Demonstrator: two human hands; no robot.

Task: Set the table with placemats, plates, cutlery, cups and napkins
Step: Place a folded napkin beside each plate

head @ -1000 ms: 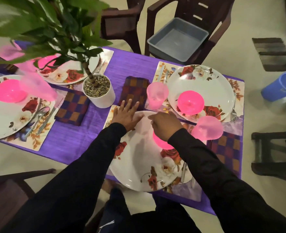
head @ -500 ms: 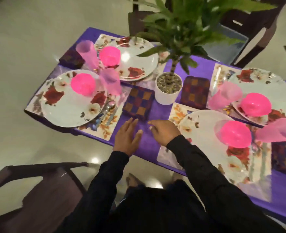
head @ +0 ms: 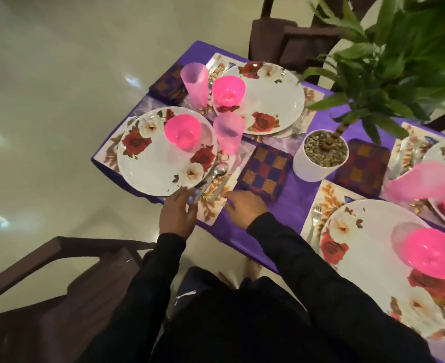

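Spoon bowl-end away, diagonal

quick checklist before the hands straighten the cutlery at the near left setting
1. Left hand at the placemat edge, fingers straight: ok.
2. Right hand free, holding nothing: ok.
3. Spoon lies half on the plate rim, not flat on the mat: not ok.
4. Knife on the mat beside the plate: ok.
5. Checked napkin next to the mat: ok.
6. Fork present at this setting: cannot tell.
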